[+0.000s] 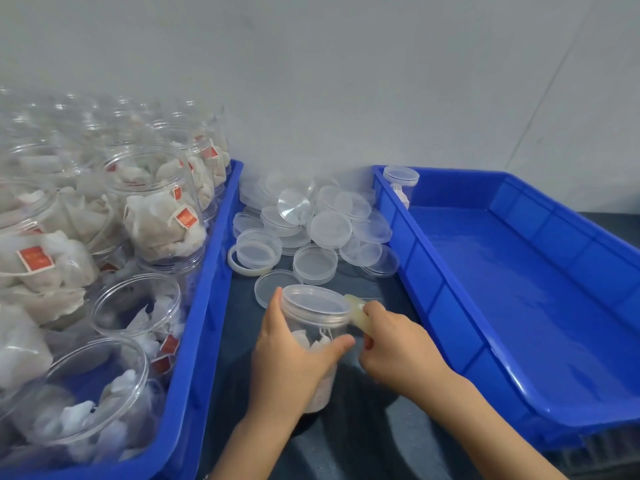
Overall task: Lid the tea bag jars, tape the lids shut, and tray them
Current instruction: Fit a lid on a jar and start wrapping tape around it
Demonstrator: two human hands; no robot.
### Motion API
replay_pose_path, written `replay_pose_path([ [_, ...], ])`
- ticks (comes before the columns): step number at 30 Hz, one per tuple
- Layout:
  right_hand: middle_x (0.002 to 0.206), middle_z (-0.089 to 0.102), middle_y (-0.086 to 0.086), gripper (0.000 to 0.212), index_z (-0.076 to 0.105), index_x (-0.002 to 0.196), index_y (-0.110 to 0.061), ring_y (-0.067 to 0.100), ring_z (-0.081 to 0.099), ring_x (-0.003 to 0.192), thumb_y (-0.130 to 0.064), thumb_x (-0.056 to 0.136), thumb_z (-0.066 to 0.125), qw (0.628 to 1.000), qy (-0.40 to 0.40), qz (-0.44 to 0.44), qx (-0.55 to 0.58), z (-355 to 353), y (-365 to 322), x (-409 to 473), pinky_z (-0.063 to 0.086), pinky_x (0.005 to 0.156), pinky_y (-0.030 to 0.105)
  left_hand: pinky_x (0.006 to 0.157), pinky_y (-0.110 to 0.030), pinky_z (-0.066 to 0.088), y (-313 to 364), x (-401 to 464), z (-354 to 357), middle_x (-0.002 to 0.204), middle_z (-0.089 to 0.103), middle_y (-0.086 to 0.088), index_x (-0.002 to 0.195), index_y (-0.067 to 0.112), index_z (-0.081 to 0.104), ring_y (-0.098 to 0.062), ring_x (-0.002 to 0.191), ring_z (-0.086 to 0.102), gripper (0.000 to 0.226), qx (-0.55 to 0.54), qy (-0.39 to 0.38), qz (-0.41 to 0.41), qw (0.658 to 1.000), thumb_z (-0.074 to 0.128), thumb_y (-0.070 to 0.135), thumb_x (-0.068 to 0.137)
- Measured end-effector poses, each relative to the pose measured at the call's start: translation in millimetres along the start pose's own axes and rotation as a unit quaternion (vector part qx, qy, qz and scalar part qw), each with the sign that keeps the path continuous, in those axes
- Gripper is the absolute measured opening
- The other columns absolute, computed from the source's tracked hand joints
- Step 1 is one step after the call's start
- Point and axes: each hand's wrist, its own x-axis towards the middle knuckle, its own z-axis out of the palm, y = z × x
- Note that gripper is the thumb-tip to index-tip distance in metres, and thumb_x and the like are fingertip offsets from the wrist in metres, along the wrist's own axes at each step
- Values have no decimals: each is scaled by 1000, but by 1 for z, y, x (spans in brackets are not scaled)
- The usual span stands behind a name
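A clear jar (317,327) of tea bags stands on the dark table between two blue trays, with a clear lid (315,303) on top. My left hand (291,362) grips the jar's body, thumb across its front. My right hand (394,344) holds a roll of clear tape (358,315) pressed against the lid's right rim. Behind the jar lies a heap of loose clear lids (311,223). One lidded jar (401,183) stands in the far left corner of the right blue tray (450,299).
The left blue tray (204,299) is packed with several open jars of tea bags (152,202), stacked. A second tape roll (242,263) lies by the lids. A grey wall closes the back.
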Motion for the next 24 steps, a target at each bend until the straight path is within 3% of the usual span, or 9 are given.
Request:
replay_pose_path([
  [3, 78, 62, -13, 18, 50, 89, -30, 9, 56, 72, -43, 82, 59, 994, 21, -1, 105, -9, 7, 1, 39, 55, 27, 95, -37, 47, -5, 10, -5, 127, 58, 7, 138, 26, 39, -10, 114, 55, 108, -46, 7, -2, 999, 73, 65, 43],
  [6, 72, 62, -23, 13, 54, 85, -44, -1, 56, 66, -49, 77, 63, 986, -2, -4, 167, -17, 15, 2, 40, 55, 21, 89, -31, 50, -8, 14, -6, 115, 63, 11, 129, 29, 48, -6, 104, 59, 95, -75, 14, -9, 997, 73, 61, 44],
  [8, 69, 65, -16, 23, 55, 90, -49, 2, 58, 60, -44, 72, 68, 973, -23, 7, 231, -20, 22, 1, 48, 58, 26, 88, -29, 50, -11, 17, -9, 111, 63, 13, 125, 30, 51, -5, 103, 60, 87, -114, 10, -23, 993, 76, 54, 45],
  [11, 73, 65, -9, 36, 58, 90, -49, 5, 58, 64, -56, 56, 70, 958, -5, 38, 286, -21, 29, 0, 50, 64, 31, 94, -37, 50, -13, 22, -14, 111, 65, 12, 124, 23, 53, -4, 104, 61, 90, -151, -16, -27, 988, 77, 54, 43],
  [15, 65, 58, -17, 18, 54, 79, -44, 4, 54, 64, -54, 70, 67, 988, 34, 23, 150, -18, 31, 7, 37, 53, 18, 95, -38, 49, -13, 25, -15, 112, 65, 10, 122, 22, 55, -4, 105, 60, 89, -166, -33, -27, 985, 76, 54, 41],
  [18, 55, 49, -11, 24, 50, 77, -30, 12, 47, 57, -52, 84, 57, 997, 70, -11, 20, -15, 32, 16, 34, 51, 24, 95, -40, 49, -13, 28, -17, 110, 66, 8, 121, 19, 55, -4, 105, 61, 91, -169, -41, -33, 984, 76, 54, 40],
  [24, 66, 46, -8, 34, 36, 83, -21, 21, 42, 62, -53, 92, 44, 992, 70, -45, -98, 4, 39, 36, 29, 52, 30, 96, -38, 48, -12, 26, -18, 112, 65, 12, 124, 22, 53, -1, 106, 60, 87, -164, -49, -34, 985, 78, 48, 45],
])
